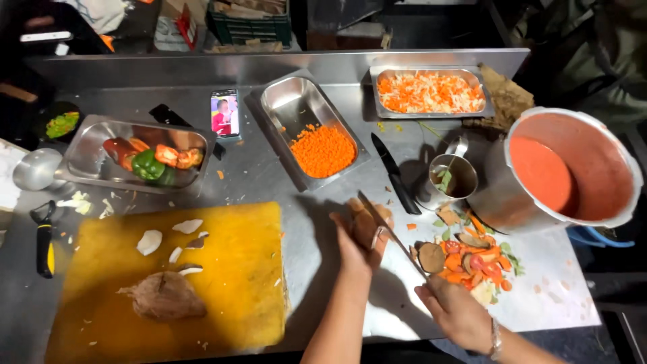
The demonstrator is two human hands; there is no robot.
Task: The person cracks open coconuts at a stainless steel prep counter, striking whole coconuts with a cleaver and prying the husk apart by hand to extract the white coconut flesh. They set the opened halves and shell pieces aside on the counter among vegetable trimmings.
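Observation:
My left hand (357, 251) is raised above the steel counter and grips a brown, rough-skinned piece of root or husk (367, 222). My right hand (455, 310), a bracelet on its wrist, is closed on the handle of a knife (394, 237). The blade runs up to the left and lies against the brown piece. A larger brown chunk (163, 296) and a few white peeled slivers (149, 241) lie on the yellow cutting board (236, 269) to the left of both hands.
A scrap pile of peels (475, 259) lies right of my hands. A big pot of red sauce (573, 172), a metal cup (450, 176), a black knife (394, 172), trays of diced carrot (323, 149), shredded vegetables (430, 91) and peppers (145, 162), and a phone (224, 113) stand behind.

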